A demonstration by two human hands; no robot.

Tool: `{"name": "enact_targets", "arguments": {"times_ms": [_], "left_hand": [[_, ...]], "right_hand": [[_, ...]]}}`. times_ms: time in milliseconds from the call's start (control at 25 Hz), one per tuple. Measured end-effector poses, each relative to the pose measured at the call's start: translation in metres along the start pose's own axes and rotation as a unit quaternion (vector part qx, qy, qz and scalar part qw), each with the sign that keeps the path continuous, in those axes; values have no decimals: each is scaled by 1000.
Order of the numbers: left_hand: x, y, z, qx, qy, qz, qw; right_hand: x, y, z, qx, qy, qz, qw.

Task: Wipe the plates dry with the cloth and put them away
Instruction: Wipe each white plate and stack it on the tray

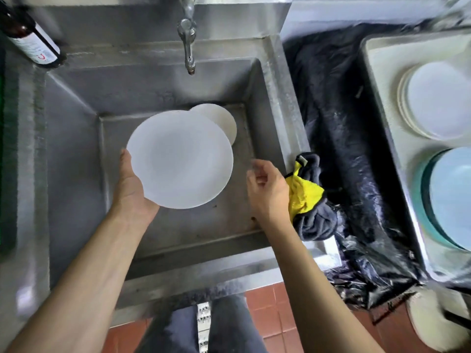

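Note:
My left hand (pixel 132 184) grips the left rim of a white plate (pixel 181 159) held above the steel sink (pixel 270 103). A second white plate (pixel 224 121) lies in the sink's far right corner, partly hidden behind the held one. My right hand (pixel 267 192) hovers just right of the held plate with loosely curled fingers holding nothing. A yellow and dark grey cloth (pixel 305 197) is draped over the sink's right rim, right beside that hand. A stack of white plates (pixel 433 100) and a stack of pale blue plates (pixel 451 200) sit in a tub at the right.
A tap (pixel 188 39) hangs over the sink's back. A dark bottle (pixel 30 36) stands at the back left. Black plastic sheeting (pixel 351 138) covers the gap between the sink and the beige tub (pixel 377 62). Red floor tiles show below.

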State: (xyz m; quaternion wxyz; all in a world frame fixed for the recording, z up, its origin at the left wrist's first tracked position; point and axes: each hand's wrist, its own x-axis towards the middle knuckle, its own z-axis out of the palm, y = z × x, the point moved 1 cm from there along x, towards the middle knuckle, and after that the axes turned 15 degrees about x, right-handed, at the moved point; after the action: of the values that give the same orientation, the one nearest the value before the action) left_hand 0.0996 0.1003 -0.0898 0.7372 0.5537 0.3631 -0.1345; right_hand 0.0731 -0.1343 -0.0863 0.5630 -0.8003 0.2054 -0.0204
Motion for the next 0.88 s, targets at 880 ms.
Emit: {"name": "enact_targets", "arguments": {"times_ms": [880], "left_hand": [[-78, 53, 13, 37, -17, -6, 999]], "right_hand": [[-8, -65, -60, 5, 120, -183, 976]]}}
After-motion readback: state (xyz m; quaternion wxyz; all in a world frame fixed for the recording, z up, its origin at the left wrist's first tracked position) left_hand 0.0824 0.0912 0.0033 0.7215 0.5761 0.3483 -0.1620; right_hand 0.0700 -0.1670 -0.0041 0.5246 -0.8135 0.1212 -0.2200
